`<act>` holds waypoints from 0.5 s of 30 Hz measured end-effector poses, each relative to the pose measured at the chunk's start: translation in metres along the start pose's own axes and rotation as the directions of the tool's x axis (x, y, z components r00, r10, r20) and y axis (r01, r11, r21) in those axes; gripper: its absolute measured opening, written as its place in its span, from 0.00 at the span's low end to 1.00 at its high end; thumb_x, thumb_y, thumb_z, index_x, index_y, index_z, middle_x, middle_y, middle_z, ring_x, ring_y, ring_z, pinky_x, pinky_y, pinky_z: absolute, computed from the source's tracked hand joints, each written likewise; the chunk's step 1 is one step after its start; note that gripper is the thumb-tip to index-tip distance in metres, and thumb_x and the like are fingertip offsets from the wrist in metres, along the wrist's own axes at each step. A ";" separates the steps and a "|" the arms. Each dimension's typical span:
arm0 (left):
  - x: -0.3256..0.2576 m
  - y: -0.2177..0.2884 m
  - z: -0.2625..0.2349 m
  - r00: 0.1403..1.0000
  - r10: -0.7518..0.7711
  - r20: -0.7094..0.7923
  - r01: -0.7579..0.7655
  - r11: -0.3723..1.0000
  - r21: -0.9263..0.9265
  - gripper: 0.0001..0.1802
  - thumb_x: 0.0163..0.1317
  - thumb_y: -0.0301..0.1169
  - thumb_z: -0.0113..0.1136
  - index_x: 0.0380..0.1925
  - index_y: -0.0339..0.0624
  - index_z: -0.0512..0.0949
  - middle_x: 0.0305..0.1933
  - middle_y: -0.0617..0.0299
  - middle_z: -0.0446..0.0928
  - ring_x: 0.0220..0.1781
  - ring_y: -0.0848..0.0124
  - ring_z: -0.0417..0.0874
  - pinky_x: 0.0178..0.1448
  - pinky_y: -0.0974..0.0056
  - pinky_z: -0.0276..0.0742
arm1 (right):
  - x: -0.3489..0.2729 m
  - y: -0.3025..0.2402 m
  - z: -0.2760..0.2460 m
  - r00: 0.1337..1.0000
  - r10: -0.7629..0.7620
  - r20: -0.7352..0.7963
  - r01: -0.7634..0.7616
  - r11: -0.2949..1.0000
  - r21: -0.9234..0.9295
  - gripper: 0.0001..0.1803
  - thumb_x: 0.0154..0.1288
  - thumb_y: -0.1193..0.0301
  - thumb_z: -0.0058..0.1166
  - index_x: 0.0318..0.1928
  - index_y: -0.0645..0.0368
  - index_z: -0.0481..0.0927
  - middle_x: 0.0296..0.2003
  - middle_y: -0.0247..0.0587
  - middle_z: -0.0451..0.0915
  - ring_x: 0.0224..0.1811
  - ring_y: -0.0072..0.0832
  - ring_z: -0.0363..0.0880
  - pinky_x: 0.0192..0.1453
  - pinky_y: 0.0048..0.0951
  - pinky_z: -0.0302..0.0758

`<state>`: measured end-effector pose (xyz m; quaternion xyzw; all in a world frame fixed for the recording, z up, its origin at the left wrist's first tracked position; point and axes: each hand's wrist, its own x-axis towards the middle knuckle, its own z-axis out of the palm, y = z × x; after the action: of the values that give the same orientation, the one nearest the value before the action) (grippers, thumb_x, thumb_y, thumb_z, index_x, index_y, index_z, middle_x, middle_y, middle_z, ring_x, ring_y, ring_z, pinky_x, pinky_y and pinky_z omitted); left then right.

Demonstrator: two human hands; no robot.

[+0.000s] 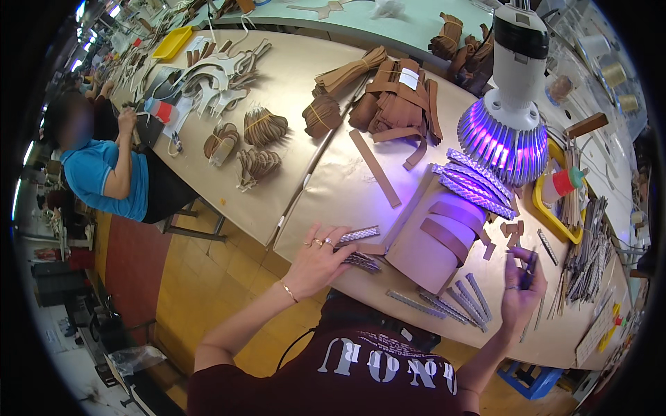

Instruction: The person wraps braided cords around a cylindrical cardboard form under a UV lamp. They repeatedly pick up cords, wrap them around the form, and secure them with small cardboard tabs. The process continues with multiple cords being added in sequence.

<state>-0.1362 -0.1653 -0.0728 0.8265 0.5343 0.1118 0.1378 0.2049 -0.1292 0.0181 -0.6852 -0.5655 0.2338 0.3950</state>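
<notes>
My left hand [318, 255] rests at the table's front edge, its fingers bent over a silvery braided strip [361, 234]. More braided strips [361, 261] lie under its thumb. To the right, my right hand [522, 288] is closed around a small dark tool [527, 269], whose kind is partly hidden by the fingers. Between the hands stands a brown curved block [420, 260] with brown leather bands across it. Long braided strips [475, 184] lie at its far end. Several short braided pieces [468, 298] lie along its near side.
A lamp [503, 132] casting violet light hangs low over the block. Brown strip bundles [399, 100] and a loose brown strip [374, 168] lie beyond. A yellow tray [555, 208] with a thread cone [562, 184] stands right. A person in blue [111, 177] sits far left.
</notes>
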 end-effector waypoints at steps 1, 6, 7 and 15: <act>-0.002 -0.001 0.005 1.000 0.002 -0.017 -0.002 1.000 -0.017 0.21 0.51 0.38 0.69 0.46 0.51 0.77 0.59 0.60 0.69 0.64 0.61 0.68 0.73 0.47 0.49 | -0.004 -0.006 0.009 0.999 -0.034 0.003 0.033 0.997 0.069 0.05 0.60 0.77 0.62 0.37 0.60 0.80 0.26 0.21 0.70 0.19 0.08 0.50 0.23 0.16 0.45; -0.011 -0.005 0.019 0.994 0.053 -0.091 -0.064 0.990 -0.125 0.17 0.51 0.33 0.68 0.42 0.45 0.78 0.53 0.61 0.73 0.60 0.64 0.72 0.69 0.49 0.57 | -0.021 -0.038 0.017 0.956 -0.163 0.245 0.164 0.986 0.017 0.10 0.56 0.75 0.66 0.39 0.61 0.81 0.29 0.31 0.78 0.19 0.12 0.59 0.22 0.17 0.55; -0.012 -0.006 0.019 0.984 0.090 -0.152 -0.109 0.987 -0.122 0.17 0.51 0.33 0.68 0.41 0.45 0.78 0.51 0.62 0.75 0.58 0.65 0.74 0.68 0.50 0.59 | -0.025 -0.044 0.021 0.940 -0.187 0.285 0.181 0.982 0.049 0.10 0.56 0.74 0.66 0.39 0.61 0.81 0.30 0.33 0.79 0.20 0.14 0.63 0.23 0.18 0.59; -0.006 0.024 -0.056 0.796 0.335 -0.504 -0.357 0.932 0.055 0.11 0.55 0.31 0.68 0.39 0.47 0.81 0.41 0.64 0.84 0.43 0.73 0.85 0.59 0.61 0.68 | -0.044 -0.083 0.054 0.815 -0.097 0.571 -0.091 0.952 0.292 0.19 0.56 0.73 0.66 0.50 0.61 0.80 0.27 0.27 0.79 0.22 0.09 0.61 0.24 0.17 0.59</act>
<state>-0.1363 -0.1739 -0.0123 0.8485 0.3888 0.3588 -0.0120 0.1029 -0.1527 0.0481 -0.5111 -0.6165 0.5150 0.3056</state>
